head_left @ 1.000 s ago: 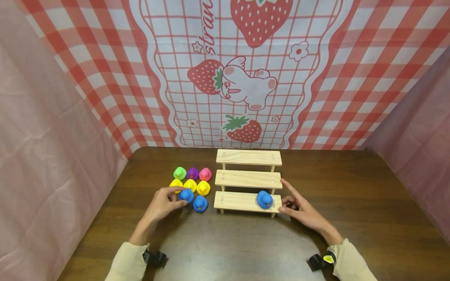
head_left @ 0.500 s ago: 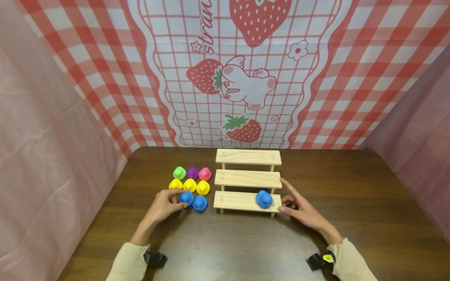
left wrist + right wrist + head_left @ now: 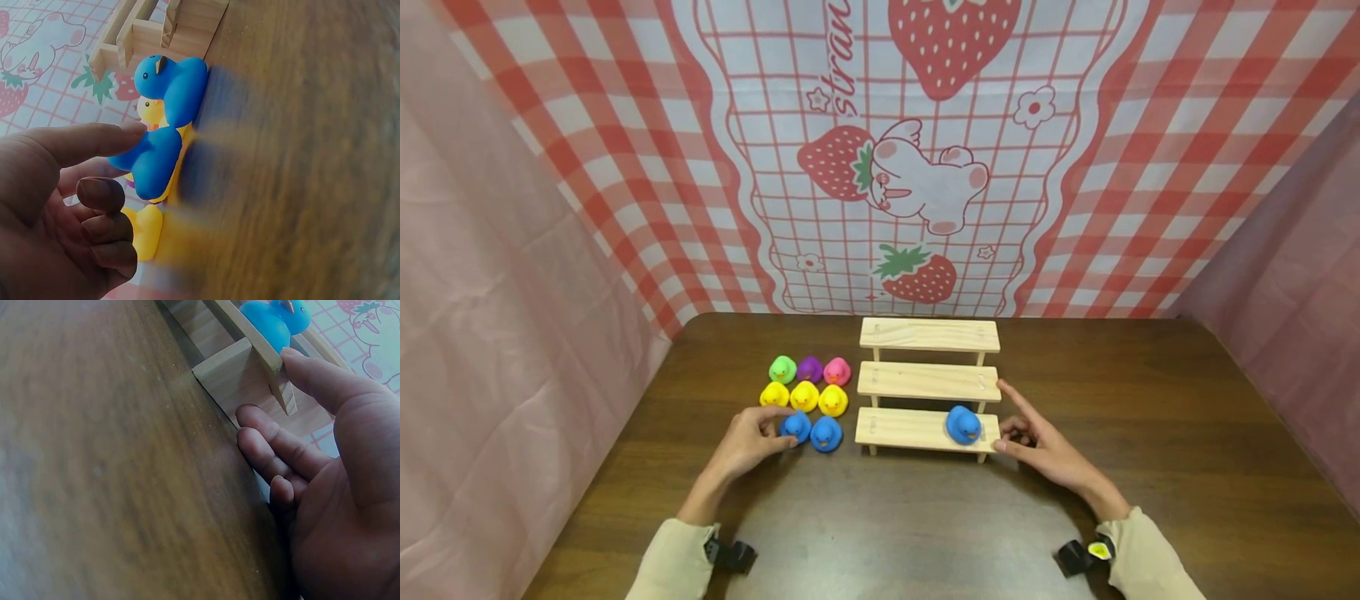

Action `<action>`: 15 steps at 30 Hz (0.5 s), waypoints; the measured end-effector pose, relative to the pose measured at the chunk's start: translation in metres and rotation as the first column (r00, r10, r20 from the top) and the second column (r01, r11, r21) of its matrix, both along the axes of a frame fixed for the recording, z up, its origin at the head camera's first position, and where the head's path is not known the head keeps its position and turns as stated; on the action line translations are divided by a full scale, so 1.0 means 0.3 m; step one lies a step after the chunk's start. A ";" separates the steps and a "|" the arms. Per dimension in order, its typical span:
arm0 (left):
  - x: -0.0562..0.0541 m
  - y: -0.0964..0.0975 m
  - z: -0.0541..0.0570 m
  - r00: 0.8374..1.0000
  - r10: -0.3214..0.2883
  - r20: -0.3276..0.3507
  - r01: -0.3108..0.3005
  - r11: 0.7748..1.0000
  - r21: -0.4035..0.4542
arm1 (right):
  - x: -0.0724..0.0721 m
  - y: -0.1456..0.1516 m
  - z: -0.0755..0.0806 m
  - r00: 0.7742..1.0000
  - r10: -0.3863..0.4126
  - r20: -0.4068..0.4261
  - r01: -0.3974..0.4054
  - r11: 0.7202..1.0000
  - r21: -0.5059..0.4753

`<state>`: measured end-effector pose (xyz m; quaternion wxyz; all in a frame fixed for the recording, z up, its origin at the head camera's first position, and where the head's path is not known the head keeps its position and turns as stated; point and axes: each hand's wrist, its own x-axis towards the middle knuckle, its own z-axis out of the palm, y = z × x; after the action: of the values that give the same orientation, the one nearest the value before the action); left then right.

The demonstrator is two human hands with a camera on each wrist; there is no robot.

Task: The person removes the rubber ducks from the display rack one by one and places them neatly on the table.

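At the left end of the front row, my left hand pinches a blue rubber duck between thumb and index finger. In the left wrist view this duck hides part of the index finger. A second blue duck sits just right of it. My right hand is at the right end of a three-tier wooden stand. Its thumb touches the bottom tier's end and the extended index finger reaches the middle tier; the other fingers bend loosely. One more blue duck stands on the bottom tier's right side.
Behind the blue pair is a row of yellow ducks. A green duck, a purple duck and a pink duck form the back row. A checked strawberry cloth hangs behind the brown table.
The blue duck in my left hand has shifted slightly toward the table's front, level with its blue neighbour. My right hand has stayed at the stand.
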<state>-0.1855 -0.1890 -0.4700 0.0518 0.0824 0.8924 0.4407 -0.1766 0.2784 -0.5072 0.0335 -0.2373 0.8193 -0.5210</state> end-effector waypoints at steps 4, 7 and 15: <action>-0.001 -0.001 -0.002 1.000 -0.006 0.009 0.006 1.000 0.000 | -0.001 0.000 -0.003 1.000 -0.002 0.000 0.002 1.000 0.000; 0.000 -0.002 -0.002 1.000 -0.007 0.015 0.007 1.000 0.002 | -0.001 -0.001 -0.003 1.000 -0.004 0.004 0.004 1.000 0.000; -0.001 -0.002 -0.003 1.000 -0.008 0.008 0.008 1.000 0.011 | 0.003 -0.002 0.004 1.000 0.012 -0.007 -0.012 1.000 -0.008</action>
<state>-0.1860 -0.1895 -0.4710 0.0566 0.0846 0.8894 0.4456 -0.1757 0.2777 -0.5061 0.0327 -0.2444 0.8158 -0.5231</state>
